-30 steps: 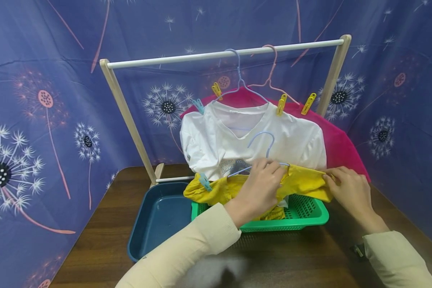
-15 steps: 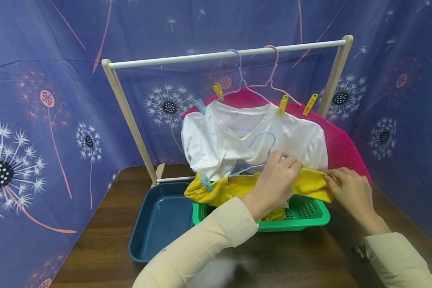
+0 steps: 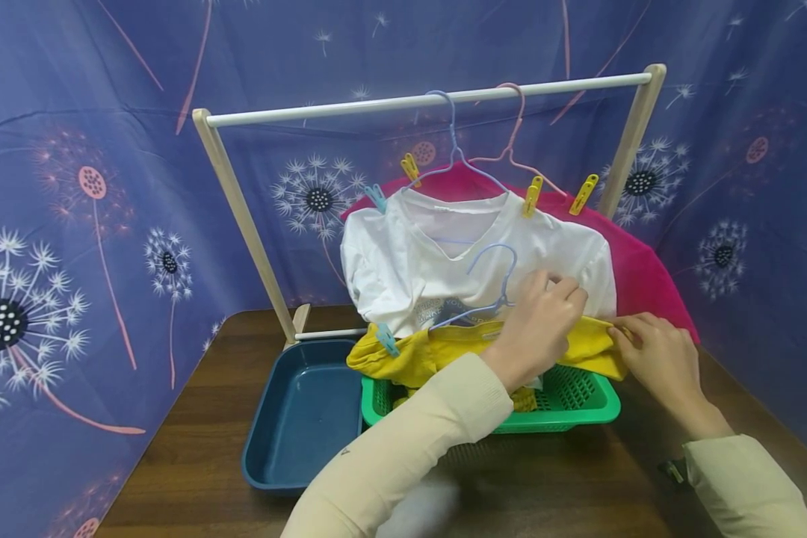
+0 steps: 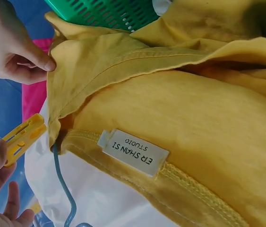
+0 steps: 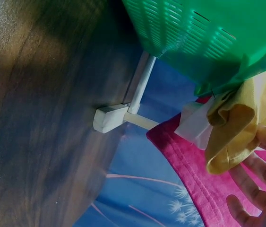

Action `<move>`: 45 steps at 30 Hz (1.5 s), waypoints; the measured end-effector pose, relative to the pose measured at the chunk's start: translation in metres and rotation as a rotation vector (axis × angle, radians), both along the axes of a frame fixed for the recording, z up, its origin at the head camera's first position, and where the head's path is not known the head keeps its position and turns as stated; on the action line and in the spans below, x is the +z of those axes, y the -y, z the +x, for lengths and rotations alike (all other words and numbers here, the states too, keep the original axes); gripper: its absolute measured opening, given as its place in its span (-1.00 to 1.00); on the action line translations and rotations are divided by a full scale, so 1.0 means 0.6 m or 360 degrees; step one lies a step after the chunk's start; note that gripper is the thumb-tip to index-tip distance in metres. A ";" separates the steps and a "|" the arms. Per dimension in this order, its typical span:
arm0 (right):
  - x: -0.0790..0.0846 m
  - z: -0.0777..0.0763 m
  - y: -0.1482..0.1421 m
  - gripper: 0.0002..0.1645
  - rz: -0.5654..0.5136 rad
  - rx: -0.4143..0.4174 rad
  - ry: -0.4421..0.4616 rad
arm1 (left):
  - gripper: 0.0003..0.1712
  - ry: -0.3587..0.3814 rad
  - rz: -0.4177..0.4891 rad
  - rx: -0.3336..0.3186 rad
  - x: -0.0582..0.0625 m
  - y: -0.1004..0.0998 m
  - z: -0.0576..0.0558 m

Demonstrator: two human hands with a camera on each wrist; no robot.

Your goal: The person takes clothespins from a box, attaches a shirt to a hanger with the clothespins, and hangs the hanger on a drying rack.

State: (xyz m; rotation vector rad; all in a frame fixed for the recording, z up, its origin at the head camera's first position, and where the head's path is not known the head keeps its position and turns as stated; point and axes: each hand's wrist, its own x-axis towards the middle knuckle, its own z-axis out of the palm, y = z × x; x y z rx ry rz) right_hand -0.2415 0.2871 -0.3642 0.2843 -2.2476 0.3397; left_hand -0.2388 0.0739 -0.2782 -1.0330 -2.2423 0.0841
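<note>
A yellow garment [image 3: 410, 360] hangs on a light-blue wire hanger [image 3: 504, 273], low in front of a white T-shirt. A blue clothespin [image 3: 386, 340] grips its left shoulder. My left hand [image 3: 541, 321] is over its right neckline; the left wrist view shows a yellow clothespin [image 4: 25, 139] pinched between thumb and finger, its end close to the cloth's edge near the hanger wire. The garment's neck label [image 4: 135, 151] faces that camera. My right hand [image 3: 659, 362] pinches the garment's right end between thumb and fingers.
Behind, a white T-shirt [image 3: 551, 243] and a magenta garment [image 3: 645, 269] hang with clothespins from a rack bar [image 3: 350, 109]. Under the yellow garment stands a green basket [image 3: 598, 411]; a dark blue tray [image 3: 302, 418] is left of it on the wooden table [image 3: 195, 396].
My left hand has slid rightward along the yellow garment's top, uncovering more of its neckline and hanger. My right hand keeps its pinch at the right end.
</note>
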 end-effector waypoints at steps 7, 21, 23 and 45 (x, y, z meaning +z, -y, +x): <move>0.000 0.000 0.002 -0.74 -0.0010 0.0009 -0.0007 | -0.65 -0.0028 -0.0053 0.0080 -0.002 -0.013 -0.008; -0.004 0.001 0.001 -0.75 -0.0004 0.0014 -0.0032 | -0.71 -0.0030 -0.0151 0.0194 -0.001 -0.035 -0.016; -0.006 0.001 -0.001 -0.75 -0.0009 0.0019 -0.0039 | -0.72 -0.0024 -0.0151 0.0194 0.001 -0.036 -0.018; -0.005 -0.003 -0.003 -0.74 0.0038 0.0028 -0.0061 | -0.50 0.0150 -0.0202 0.0249 -0.014 -0.020 -0.013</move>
